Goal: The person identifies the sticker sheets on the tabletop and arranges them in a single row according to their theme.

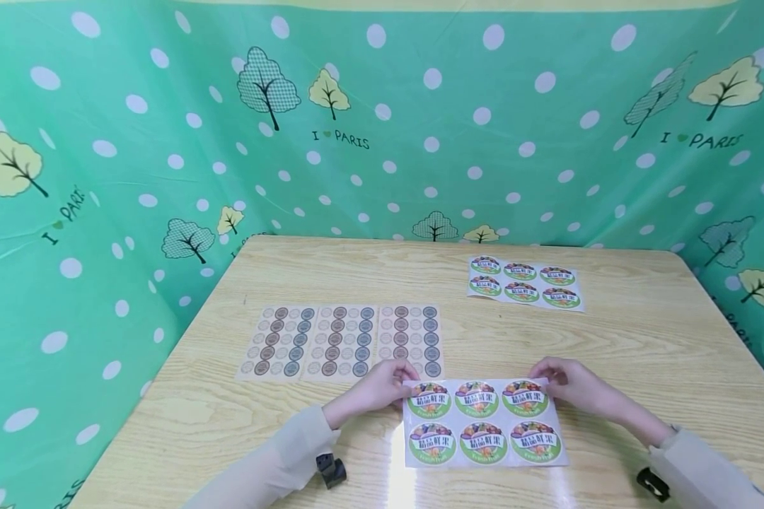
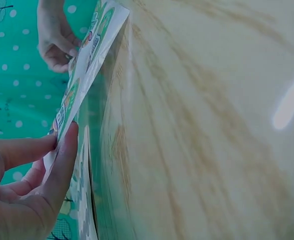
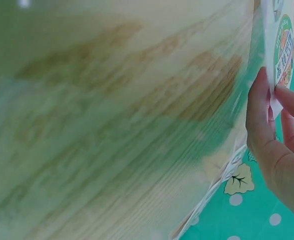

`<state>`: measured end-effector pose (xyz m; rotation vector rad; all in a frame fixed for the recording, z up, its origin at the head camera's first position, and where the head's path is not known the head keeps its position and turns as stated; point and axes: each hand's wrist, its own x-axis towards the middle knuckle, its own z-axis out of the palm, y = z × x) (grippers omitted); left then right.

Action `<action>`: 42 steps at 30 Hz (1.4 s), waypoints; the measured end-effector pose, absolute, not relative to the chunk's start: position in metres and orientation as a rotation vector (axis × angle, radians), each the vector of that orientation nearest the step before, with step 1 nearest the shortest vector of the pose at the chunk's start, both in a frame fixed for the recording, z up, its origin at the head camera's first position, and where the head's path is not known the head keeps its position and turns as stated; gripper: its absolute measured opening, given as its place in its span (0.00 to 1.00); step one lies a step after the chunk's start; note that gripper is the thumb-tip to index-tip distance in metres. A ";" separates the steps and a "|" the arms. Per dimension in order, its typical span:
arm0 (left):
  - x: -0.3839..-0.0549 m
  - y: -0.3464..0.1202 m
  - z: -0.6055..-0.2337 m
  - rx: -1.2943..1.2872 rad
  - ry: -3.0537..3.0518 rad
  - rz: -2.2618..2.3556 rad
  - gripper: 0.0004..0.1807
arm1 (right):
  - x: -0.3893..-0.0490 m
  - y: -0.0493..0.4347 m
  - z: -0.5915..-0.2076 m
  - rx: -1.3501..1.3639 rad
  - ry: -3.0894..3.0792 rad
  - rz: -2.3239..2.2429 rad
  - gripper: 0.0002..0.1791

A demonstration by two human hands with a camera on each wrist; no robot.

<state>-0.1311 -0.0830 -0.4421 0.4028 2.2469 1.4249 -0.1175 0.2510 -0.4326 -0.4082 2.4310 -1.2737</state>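
Both hands hold one white sticker sheet (image 1: 453,433) with several oval fruit labels in two rows. My left hand (image 1: 385,384) pinches its upper left corner between thumb and fingers. The upper right corner is pinched by my right hand (image 1: 573,385). In the left wrist view the sheet (image 2: 86,75) is seen nearly edge-on, lifted at a slant over the wooden table, with the left thumb on the printed face and a finger behind. The right wrist view shows the right hand (image 3: 282,155) gripping the sheet's corner (image 3: 285,52) likewise.
Three beige sheets of round stickers (image 1: 339,343) lie side by side on the wooden table (image 1: 184,424), left of the held sheet. Another fruit label sheet (image 1: 525,283) lies farther back, right of centre. A green dotted cloth (image 1: 382,170) hangs around the table's back and sides.
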 end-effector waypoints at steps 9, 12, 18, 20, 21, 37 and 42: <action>-0.134 -0.081 -0.439 0.358 2.250 1.473 0.10 | -0.118 0.256 -0.430 -0.331 2.397 -1.318 0.13; -0.137 -0.079 -0.437 0.370 2.262 1.479 0.10 | -0.118 0.257 -0.428 -0.318 2.400 -1.323 0.13; -0.142 -0.075 -0.432 0.366 2.247 1.498 0.09 | -0.121 0.261 -0.426 -0.273 2.385 -1.347 0.13; -0.145 -0.073 -0.431 0.381 2.261 1.486 0.10 | -0.122 0.263 -0.426 -0.253 2.377 -1.355 0.14; -0.146 -0.072 -0.431 0.383 2.266 1.480 0.10 | -0.122 0.264 -0.426 -0.240 2.375 -1.356 0.14; -0.169 -0.051 -0.425 0.384 2.242 1.478 0.10 | -0.128 0.281 -0.418 -0.154 2.387 -1.356 0.17; -0.178 -0.044 -0.425 0.370 2.230 1.477 0.10 | -0.132 0.286 -0.417 -0.141 2.413 -1.326 0.17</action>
